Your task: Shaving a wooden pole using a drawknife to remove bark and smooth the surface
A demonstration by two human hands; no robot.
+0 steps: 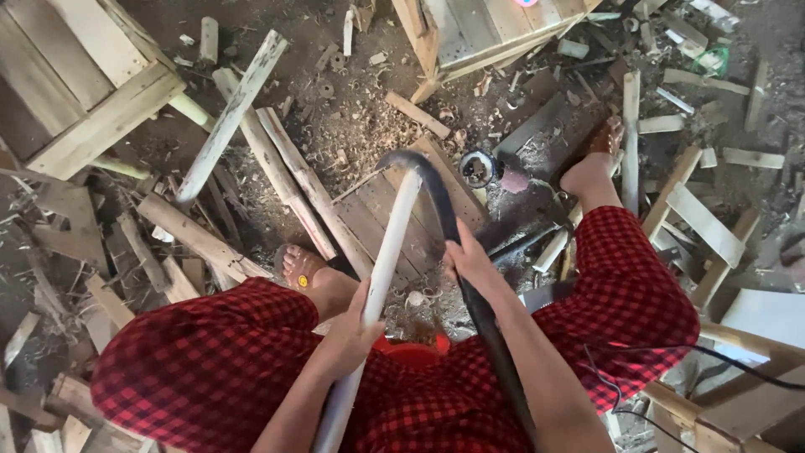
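My left hand [348, 331] grips a long pale round wooden pole [390, 252] that runs from between my knees up and away over the ground. My right hand [470, 262] is closed on a dark curved blade-like tool [444, 210], whose bent end meets the far tip of the pole. I sit with legs in red-and-black checked trousers [210, 361] spread apart, bare feet on the ground. A red seat [415, 352] shows between my legs.
Wood offcuts, planks and shavings lie all around. Wooden frames stand at the top left [84, 92] and top centre [478, 33]. A small round tin [478, 168] sits near my right foot. A black cable [721, 361] runs at the lower right.
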